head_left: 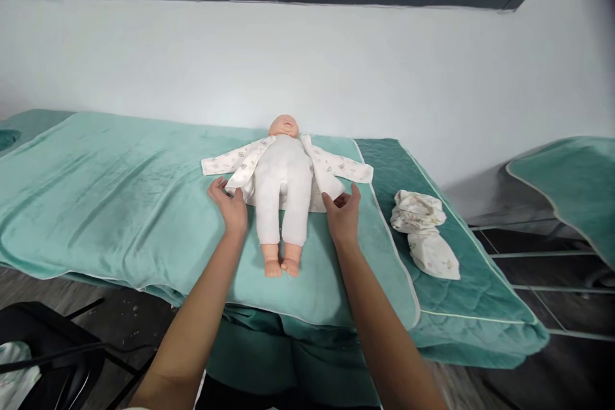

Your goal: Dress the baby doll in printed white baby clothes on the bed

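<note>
A baby doll (283, 166) lies on its back, its head toward the wall and its bare feet toward me. Its body and legs are white. Under it a white patterned baby jacket (343, 166) is spread open, with both sleeves stretched out to the sides. My left hand (231, 206) holds the lower edge of the jacket's left front panel between thumb and fingers. On the other side, my right hand (343, 213) has the lower corner of the right panel in its curled fingers. Some fingertips are hidden behind the cloth.
A green blanket (115, 192) covers the bed, with a darker quilted mattress cover (461, 295) showing at the right. Crumpled patterned baby clothing (425, 230) lies there. A black chair (52, 346) stands at lower left, and a metal frame (552, 255) is at right.
</note>
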The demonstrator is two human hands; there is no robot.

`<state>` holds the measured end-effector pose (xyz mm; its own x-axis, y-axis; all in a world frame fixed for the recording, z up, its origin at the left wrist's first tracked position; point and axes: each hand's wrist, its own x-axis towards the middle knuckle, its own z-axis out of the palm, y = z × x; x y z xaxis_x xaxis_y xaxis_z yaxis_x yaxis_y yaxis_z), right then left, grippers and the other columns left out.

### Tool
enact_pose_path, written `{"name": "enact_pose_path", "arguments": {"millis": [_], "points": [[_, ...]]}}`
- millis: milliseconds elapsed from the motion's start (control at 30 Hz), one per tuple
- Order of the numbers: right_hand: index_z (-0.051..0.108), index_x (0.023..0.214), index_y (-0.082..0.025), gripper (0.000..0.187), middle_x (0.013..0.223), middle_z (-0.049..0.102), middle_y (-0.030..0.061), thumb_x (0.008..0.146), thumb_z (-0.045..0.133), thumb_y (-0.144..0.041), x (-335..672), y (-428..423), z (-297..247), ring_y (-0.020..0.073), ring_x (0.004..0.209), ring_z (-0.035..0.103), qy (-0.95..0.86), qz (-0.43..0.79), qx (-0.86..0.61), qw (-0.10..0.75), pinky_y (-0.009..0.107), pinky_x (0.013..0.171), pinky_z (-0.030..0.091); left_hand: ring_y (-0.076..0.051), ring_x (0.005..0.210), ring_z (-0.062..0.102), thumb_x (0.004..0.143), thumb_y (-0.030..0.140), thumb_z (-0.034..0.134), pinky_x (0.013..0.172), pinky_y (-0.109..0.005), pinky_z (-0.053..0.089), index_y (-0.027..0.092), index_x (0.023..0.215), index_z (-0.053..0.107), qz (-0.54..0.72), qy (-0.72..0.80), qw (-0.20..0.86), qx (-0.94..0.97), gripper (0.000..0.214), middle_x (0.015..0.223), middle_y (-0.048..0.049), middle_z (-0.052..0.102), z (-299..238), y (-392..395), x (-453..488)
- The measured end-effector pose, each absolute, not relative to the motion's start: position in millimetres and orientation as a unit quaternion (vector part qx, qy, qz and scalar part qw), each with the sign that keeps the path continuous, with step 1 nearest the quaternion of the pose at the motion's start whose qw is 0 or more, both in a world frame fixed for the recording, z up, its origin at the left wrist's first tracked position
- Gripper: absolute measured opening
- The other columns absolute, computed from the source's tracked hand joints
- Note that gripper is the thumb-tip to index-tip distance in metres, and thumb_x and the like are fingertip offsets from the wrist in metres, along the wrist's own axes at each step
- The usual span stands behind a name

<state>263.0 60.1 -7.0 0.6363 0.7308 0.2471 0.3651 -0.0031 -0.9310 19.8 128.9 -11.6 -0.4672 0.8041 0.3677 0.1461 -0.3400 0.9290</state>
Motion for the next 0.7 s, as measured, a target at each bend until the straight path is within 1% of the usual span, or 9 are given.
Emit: {"name": "enact_pose_path", "arguments": {"millis": [67,167,267,367,433,500,533,600,700], "points": [[0.027,0.155,-0.012,0.093,0.093,0.062,0.0046,0.078,0.065,-0.049,261.1,51.6,-6.3,0.0208,0.083,0.059,-0.429,0.149,-0.713,0.534,0.036,0.079,0.050,-0.022,0.126,0.045,0.077,0.007,0.057,0.104,-0.038,0.042,0.022,0.119,0.046,0.661,0.541,0.169,0.493,0.046,0.130,-0.0110,0.042,-7.9,122.0,18.8],[0.037,0.153,-0.016,0.080,0.093,0.063,0.0050,0.082,0.060,-0.047,258.3,45.0,-5.2,0.0219,0.083,0.059,-0.488,0.114,-0.736,0.455,0.036,0.079,0.049,-0.024,0.122,0.047,0.080,0.009,0.058,0.109,-0.043,0.038,0.020,0.107,0.053,0.619,0.562,0.094,0.541,0.030,0.122,-0.0106,0.048,-2.8,110.1,16.8],[0.040,0.151,-0.016,0.072,0.094,0.065,0.0065,0.085,0.055,-0.043,255.8,46.6,-3.0,0.0236,0.086,0.060,-0.518,0.087,-0.752,0.399,0.036,0.080,0.048,-0.024,0.106,0.053,0.088,0.016,0.055,0.101,-0.044,0.042,0.021,0.098,0.056,0.566,0.570,0.067,0.592,0.011,0.103,-0.0076,0.058,-2.0,97.5,13.7],[0.040,0.150,-0.017,0.067,0.094,0.068,0.0071,0.087,0.051,-0.036,254.6,50.0,-0.7,0.0249,0.086,0.062,-0.519,0.083,-0.773,0.355,0.036,0.080,0.048,-0.024,0.097,0.056,0.092,0.017,0.049,0.091,-0.040,0.046,0.022,0.098,0.059,0.494,0.543,0.081,0.674,0.013,0.096,-0.0068,0.065,-3.3,87.9,11.1],[0.041,0.148,-0.018,0.063,0.107,0.070,0.0106,0.087,0.049,-0.031,255.1,49.8,0.5,0.0272,0.094,0.064,-0.505,0.082,-0.785,0.349,0.038,0.084,0.048,-0.025,0.099,0.057,0.093,0.017,0.047,0.089,-0.039,0.046,0.022,0.102,0.061,0.441,0.523,0.091,0.723,0.018,0.099,-0.0073,0.068,-3.0,84.6,10.5],[0.043,0.146,-0.018,0.062,0.122,0.067,0.0136,0.085,0.048,-0.027,256.8,47.0,1.6,0.0300,0.105,0.064,-0.488,0.081,-0.792,0.359,0.040,0.088,0.049,-0.026,0.100,0.057,0.093,0.018,0.045,0.086,-0.039,0.047,0.022,0.106,0.061,0.401,0.521,0.097,0.747,0.021,0.100,-0.0082,0.069,-1.8,83.8,10.9],[0.043,0.145,-0.017,0.062,0.125,0.066,0.0144,0.084,0.047,-0.026,257.9,44.9,2.1,0.0311,0.108,0.063,-0.479,0.081,-0.794,0.364,0.041,0.090,0.049,-0.027,0.100,0.058,0.094,0.018,0.044,0.084,-0.039,0.047,0.022,0.107,0.062,0.387,0.525,0.096,0.752,0.022,0.099,-0.0088,0.069,-1.2,84.0,11.4],[0.043,0.145,-0.016,0.063,0.126,0.066,0.0155,0.083,0.048,-0.025,260.1,40.5,3.1,0.0329,0.110,0.063,-0.468,0.087,-0.800,0.366,0.043,0.091,0.049,-0.028,0.098,0.059,0.094,0.020,0.043,0.082,-0.039,0.046,0.021,0.108,0.062,0.371,0.532,0.090,0.756,0.023,0.097,-0.0098,0.069,-0.5,85.2,12.3],[0.042,0.146,-0.016,0.064,0.123,0.067,0.0178,0.083,0.050,-0.027,261.9,35.6,2.8,0.0349,0.106,0.064,-0.464,0.091,-0.803,0.361,0.046,0.088,0.049,-0.029,0.093,0.059,0.094,0.020,0.043,0.079,-0.039,0.045,0.021,0.106,0.062,0.373,0.524,0.090,0.760,0.023,0.094,-0.0107,0.069,-1.4,86.7,13.0]]}}
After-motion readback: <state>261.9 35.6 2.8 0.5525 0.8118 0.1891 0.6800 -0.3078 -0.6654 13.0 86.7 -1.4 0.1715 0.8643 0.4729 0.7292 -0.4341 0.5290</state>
